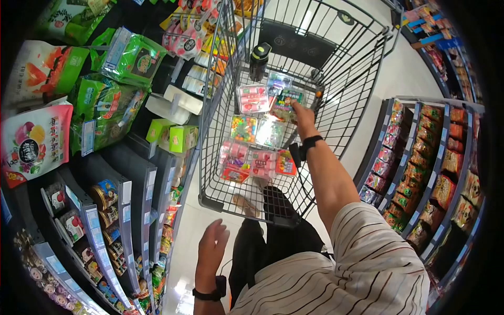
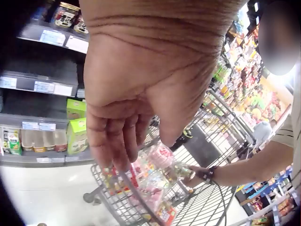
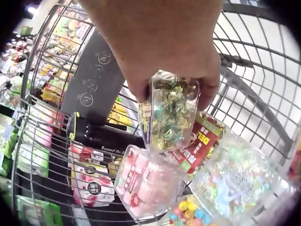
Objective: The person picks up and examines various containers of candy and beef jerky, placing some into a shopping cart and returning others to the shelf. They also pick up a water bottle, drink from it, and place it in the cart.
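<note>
My right hand (image 1: 305,119) reaches down into the shopping cart (image 1: 344,113). In the right wrist view it grips a clear plastic box of foil-wrapped candies (image 3: 171,115), fingers on one side and thumb on the other. Under and around that box lie a box of pink candies (image 3: 146,181), a red candy package (image 3: 201,139) and a clear box of pale wrapped sweets (image 3: 235,174). Colourful round candies (image 3: 189,209) show at the lower edge. My left hand (image 1: 212,244) hangs outside the cart, in front of the body, holding nothing, its fingers loosely bent.
A dark bottle (image 1: 259,62) stands in the cart's far left corner. More candy boxes (image 1: 264,164) lie at the cart's near end. Shelves with green bags (image 1: 107,105) line the left, and a rack of packaged snacks (image 1: 415,173) stands on the right.
</note>
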Demonstrator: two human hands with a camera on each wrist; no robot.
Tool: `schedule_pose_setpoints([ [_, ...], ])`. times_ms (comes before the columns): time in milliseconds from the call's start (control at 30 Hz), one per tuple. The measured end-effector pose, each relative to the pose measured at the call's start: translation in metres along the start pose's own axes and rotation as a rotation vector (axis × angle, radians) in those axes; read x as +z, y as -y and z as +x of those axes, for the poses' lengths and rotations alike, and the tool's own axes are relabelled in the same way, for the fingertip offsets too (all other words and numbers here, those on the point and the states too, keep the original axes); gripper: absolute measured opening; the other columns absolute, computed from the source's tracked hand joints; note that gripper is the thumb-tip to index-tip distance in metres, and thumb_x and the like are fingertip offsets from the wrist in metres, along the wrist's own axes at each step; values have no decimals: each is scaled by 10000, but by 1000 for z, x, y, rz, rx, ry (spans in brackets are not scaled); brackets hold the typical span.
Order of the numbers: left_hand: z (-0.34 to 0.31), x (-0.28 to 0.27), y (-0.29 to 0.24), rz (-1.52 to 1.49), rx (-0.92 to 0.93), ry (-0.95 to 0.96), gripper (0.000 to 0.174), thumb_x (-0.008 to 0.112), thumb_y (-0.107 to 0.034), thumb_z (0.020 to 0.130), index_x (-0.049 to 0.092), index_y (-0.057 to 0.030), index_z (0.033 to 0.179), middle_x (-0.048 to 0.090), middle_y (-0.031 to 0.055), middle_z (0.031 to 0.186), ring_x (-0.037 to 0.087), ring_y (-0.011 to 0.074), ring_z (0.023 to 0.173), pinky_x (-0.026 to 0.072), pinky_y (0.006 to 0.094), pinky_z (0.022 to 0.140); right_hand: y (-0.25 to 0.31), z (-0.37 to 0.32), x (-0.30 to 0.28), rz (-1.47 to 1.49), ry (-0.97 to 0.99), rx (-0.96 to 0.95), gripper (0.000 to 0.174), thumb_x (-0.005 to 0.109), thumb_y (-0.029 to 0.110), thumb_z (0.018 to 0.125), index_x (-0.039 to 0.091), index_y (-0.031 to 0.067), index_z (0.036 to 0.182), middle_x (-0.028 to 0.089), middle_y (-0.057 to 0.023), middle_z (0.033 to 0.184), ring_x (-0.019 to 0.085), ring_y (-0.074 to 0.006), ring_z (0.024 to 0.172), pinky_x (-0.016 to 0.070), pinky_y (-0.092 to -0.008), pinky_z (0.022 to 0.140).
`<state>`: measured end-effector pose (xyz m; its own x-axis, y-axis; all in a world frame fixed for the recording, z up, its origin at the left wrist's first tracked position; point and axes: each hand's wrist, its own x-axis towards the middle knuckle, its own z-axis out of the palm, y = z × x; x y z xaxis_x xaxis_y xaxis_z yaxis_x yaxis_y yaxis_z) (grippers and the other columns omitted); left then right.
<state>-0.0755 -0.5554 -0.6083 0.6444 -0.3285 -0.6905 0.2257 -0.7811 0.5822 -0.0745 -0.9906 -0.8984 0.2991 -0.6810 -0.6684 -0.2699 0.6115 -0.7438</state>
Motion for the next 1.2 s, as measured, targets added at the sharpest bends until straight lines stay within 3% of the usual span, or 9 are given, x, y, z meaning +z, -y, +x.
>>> schedule_pose_setpoints([
  [233, 72, 14, -51, 72, 347, 48, 485, 659, -202, 993, 522, 4, 1409, 655, 192, 1276, 677, 295, 1087, 535, 367, 928, -36, -23, -11, 29, -115, 36, 407, 802, 410, 853, 693, 33, 960, 690, -58, 903, 632, -174, 772, 488, -362, 681],
  [333, 104, 26, -95, 151, 356, 164, 506, 675, -203, 990, 512, 23, 1413, 619, 218, 1312, 644, 302, 1187, 516, 376, 1001, -47, -33, -11, 10, -170, 30, 425, 797, 416, 859, 679, 19, 955, 685, -68, 898, 632, -176, 765, 484, -346, 665],
  [400, 135, 42, -97, 262, 583, 118, 549, 689, -224, 970, 500, 22, 1423, 598, 243, 1334, 626, 360, 1202, 504, 403, 1018, -49, -45, -10, 5, -178, 48, 431, 797, 423, 860, 674, 20, 954, 685, -70, 901, 632, -179, 769, 487, -354, 673],
  [600, 227, 83, -150, 485, 622, -1, 724, 799, -258, 852, 459, 29, 1424, 555, 257, 1367, 550, 440, 1265, 470, 481, 1058, -29, -95, -6, -21, -88, 234, 459, 760, 440, 904, 651, 17, 1044, 660, -82, 972, 611, -205, 841, 500, -399, 722],
  [700, 292, 107, -156, 572, 630, -91, 788, 861, -265, 783, 445, 17, 1390, 536, 248, 1374, 527, 425, 1292, 473, 499, 1045, -59, -88, -9, 34, -1, 265, 705, 797, 435, 869, 563, -118, 1236, 648, -165, 1094, 621, -246, 906, 499, -416, 717],
  [733, 311, 111, -156, 622, 630, -118, 831, 881, -270, 758, 434, 7, 1402, 528, 239, 1389, 518, 412, 1307, 462, 497, 1056, -63, -86, -9, 12, 47, 289, 622, 755, 456, 914, 584, -39, 1249, 652, -118, 1110, 607, -231, 917, 500, -405, 798],
  [867, 373, 123, -148, 875, 655, -154, 997, 903, -308, 705, 365, -17, 1492, 473, 258, 1463, 465, 416, 1370, 413, 518, 1106, -64, -99, 0, -6, 17, 314, 721, 753, 441, 920, 513, -64, 1375, 658, -157, 1230, 618, -264, 1066, 486, -399, 888],
  [967, 387, 131, -155, 1020, 676, -112, 1026, 924, -320, 678, 370, -49, 1498, 445, 240, 1494, 426, 415, 1400, 372, 560, 1124, -96, -87, -5, 75, 50, 306, 776, 751, 430, 922, 464, -72, 1440, 636, -186, 1301, 599, -278, 1152, 477, -401, 919],
  [1200, 411, 149, -153, 1304, 745, -30, 1148, 950, -363, 619, 311, -107, 1538, 395, 275, 1524, 387, 464, 1423, 339, 602, 1129, -80, -95, -13, 11, 63, 254, 781, 744, 408, 920, 457, -91, 1447, 627, -197, 1305, 580, -266, 1208, 457, -388, 1003],
])
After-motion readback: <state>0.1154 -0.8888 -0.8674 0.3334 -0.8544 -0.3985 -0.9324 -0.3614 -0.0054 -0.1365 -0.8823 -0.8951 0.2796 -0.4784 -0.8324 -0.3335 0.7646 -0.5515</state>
